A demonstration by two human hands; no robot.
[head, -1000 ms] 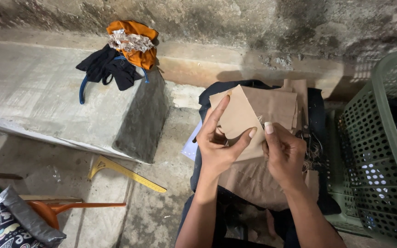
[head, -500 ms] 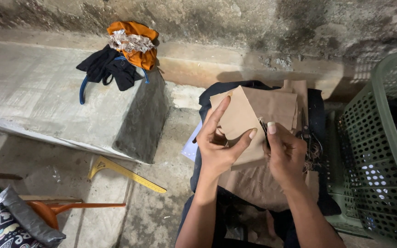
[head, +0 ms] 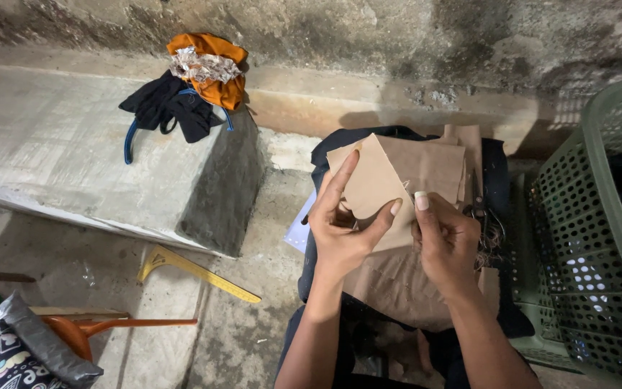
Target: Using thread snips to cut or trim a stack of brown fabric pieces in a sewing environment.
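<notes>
A tan piece of cut paper or thin board (head: 368,184) is held up between both hands over the person's lap, above a larger sheet of the same brown paper (head: 397,281) that lies across a dark cloth (head: 498,187) on the lap. The left hand (head: 343,230) is clamped on the piece, thumb against its lower right edge and forefinger stretched up along its left edge; the right hand (head: 444,241) is closed in a loose fist at the piece's right edge, thumb up, pinching something I cannot make out. By the look of it the step in hand is trimming or shaping this piece along its curved lower edge, and the next move would call for a steady left grip while the right works round the curve. More tan sheets (head: 440,162) lie behind, scissors (head: 487,223) at the lap's right side beside a green plastic basket (head: 599,216). Left of the lap stands a concrete block (head: 95,166) with black and orange cloths (head: 188,86) at its far right corner; on the floor below lie a yellow ruler (head: 196,270) and an orange-handled tool (head: 109,328)
</notes>
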